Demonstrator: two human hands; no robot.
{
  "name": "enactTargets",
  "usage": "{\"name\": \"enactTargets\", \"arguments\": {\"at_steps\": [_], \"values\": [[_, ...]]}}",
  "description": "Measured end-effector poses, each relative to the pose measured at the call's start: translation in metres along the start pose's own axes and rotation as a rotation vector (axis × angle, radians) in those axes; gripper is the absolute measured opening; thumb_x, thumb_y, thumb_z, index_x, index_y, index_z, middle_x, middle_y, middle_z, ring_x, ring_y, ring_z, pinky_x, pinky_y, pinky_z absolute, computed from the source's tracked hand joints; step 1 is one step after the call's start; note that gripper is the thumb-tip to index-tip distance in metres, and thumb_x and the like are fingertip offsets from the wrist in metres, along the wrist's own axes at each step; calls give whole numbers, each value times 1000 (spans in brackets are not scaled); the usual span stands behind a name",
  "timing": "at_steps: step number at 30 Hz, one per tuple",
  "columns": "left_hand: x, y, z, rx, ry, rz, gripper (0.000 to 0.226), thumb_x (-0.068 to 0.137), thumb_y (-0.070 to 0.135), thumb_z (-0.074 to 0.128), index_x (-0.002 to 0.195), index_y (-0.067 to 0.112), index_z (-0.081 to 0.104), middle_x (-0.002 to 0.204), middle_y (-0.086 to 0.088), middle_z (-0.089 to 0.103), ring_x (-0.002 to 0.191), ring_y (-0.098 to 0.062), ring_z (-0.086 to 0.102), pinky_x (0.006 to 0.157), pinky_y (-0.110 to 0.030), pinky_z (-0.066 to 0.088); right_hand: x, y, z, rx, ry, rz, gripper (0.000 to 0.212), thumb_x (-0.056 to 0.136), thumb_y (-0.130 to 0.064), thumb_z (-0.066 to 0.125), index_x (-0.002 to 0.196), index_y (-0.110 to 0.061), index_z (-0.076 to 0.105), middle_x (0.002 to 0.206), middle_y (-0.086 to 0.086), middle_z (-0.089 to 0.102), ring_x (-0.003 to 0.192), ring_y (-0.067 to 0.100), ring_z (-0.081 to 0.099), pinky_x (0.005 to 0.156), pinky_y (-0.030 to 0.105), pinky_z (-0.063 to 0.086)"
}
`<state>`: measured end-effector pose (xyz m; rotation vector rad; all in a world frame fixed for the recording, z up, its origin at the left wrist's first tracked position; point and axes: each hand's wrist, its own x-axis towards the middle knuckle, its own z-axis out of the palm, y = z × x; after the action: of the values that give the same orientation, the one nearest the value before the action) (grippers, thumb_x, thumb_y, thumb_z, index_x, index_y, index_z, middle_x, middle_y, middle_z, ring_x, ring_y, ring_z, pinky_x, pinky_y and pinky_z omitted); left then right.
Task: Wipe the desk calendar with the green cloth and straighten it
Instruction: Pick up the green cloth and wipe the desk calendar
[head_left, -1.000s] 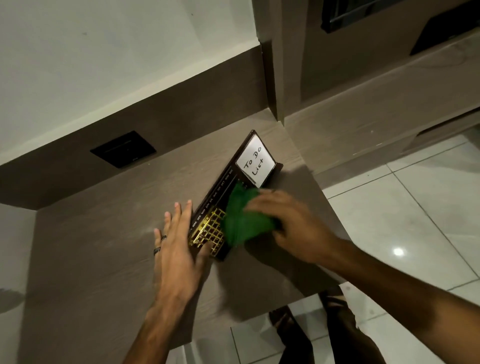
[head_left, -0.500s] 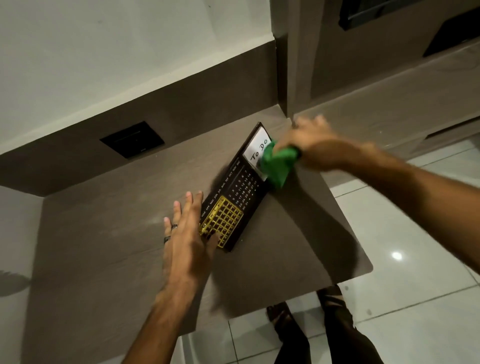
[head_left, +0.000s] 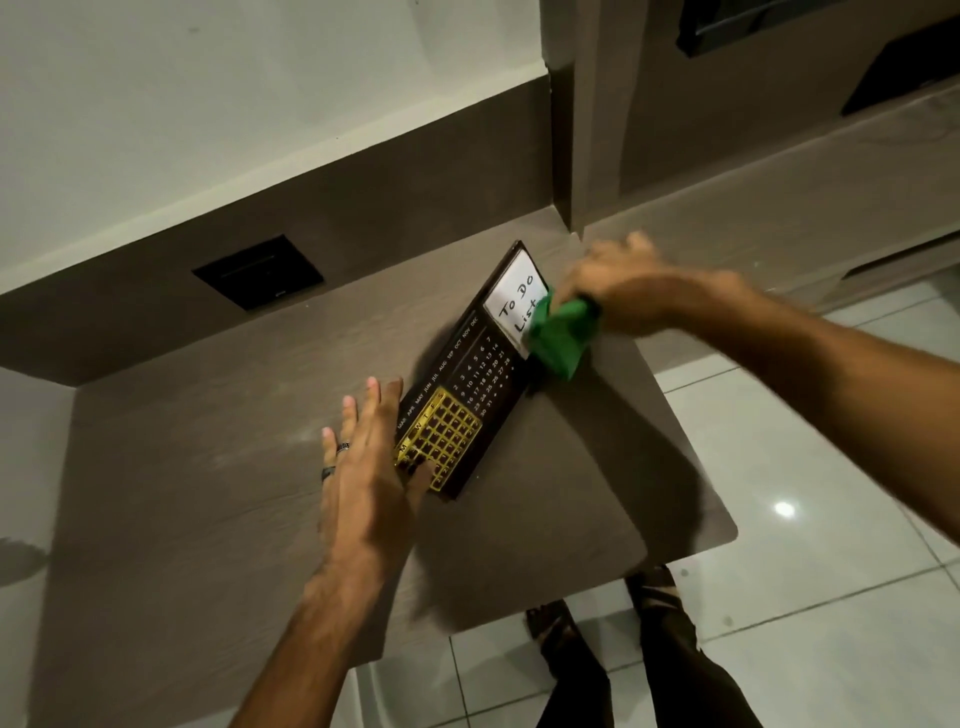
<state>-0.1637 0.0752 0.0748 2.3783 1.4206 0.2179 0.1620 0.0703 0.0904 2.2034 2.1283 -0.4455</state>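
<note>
The desk calendar (head_left: 475, 374) is a long dark board lying at an angle on the brown desk (head_left: 218, 467). It has a white "To Do List" panel at its far end, white dates in the middle and a gold grid at the near end. My left hand (head_left: 371, 467) rests flat with spread fingers on the calendar's near left edge, thumb on the gold grid. My right hand (head_left: 618, 288) grips the bunched green cloth (head_left: 561, 338) and presses it against the right edge of the white panel.
A black socket plate (head_left: 258, 272) sits in the brown back panel behind the desk. A vertical partition (head_left: 563, 156) stands just beyond the calendar's far end. The desk's right edge drops to a tiled floor (head_left: 810, 597), where my feet show.
My right hand swept the cloth from the calendar's middle up to the white panel, then slid slightly down its right edge. The left hand has stayed on the near end.
</note>
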Motion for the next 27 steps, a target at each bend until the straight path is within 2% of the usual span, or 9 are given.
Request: {"name": "enactTargets", "arguments": {"at_steps": [4,8,11,15,18,20,23,25,27], "values": [[1,-4,2,24,-12,5,103,79,16,80,157,27,13,165,-1,10,153,-22,2,124,-51,5,-14,-55,26,206,-197,-274,51,83,-6,61,118,-43,60,115,-11,61,113,12,48,96,41,32],[2,-6,3,38,-21,9,105,78,17,80,156,29,11,165,0,9,153,-23,2,124,-52,5,-8,-59,30,206,-145,-291,51,83,-11,63,122,-43,57,119,-9,59,115,17,47,100,46,35],[2,-4,2,39,-17,26,103,79,14,80,155,28,12,164,-4,12,152,-26,4,123,-54,5,-2,-19,21,244,65,-70,48,81,-6,66,124,-27,61,121,4,60,113,27,49,99,45,34],[1,-3,0,34,-7,24,100,81,12,77,156,24,11,163,-8,14,151,-27,4,122,-52,2,-3,29,15,197,312,211,42,81,-14,69,117,-34,65,113,6,68,110,29,55,95,45,41],[1,-2,1,22,2,11,103,80,12,78,155,25,9,163,-7,13,151,-26,4,122,-53,3,-17,25,30,520,671,414,55,77,-5,58,127,-27,57,119,5,68,111,29,61,98,46,47],[2,-2,2,18,-2,8,104,79,14,79,155,27,10,164,-3,10,152,-23,3,123,-53,4,-25,-3,50,691,796,482,61,75,1,54,133,-19,55,127,8,64,118,28,57,104,40,42],[3,-5,4,15,-40,-12,104,81,22,77,156,34,7,164,6,3,152,-17,-2,124,-51,2,-38,-76,91,797,667,406,69,78,9,57,141,-16,47,145,10,49,135,27,42,111,32,30],[3,-7,2,-3,-54,2,93,85,48,65,156,37,5,163,8,1,152,-16,-4,123,-49,-2,-50,-124,115,709,569,238,86,75,14,58,149,-23,33,158,7,28,146,27,20,115,43,24],[2,-7,-1,-17,-64,22,92,80,73,41,156,37,6,163,8,1,152,-16,-4,121,-44,-6,-59,-149,132,615,553,51,92,70,16,58,149,-24,33,158,10,28,147,32,16,113,54,29]]}}
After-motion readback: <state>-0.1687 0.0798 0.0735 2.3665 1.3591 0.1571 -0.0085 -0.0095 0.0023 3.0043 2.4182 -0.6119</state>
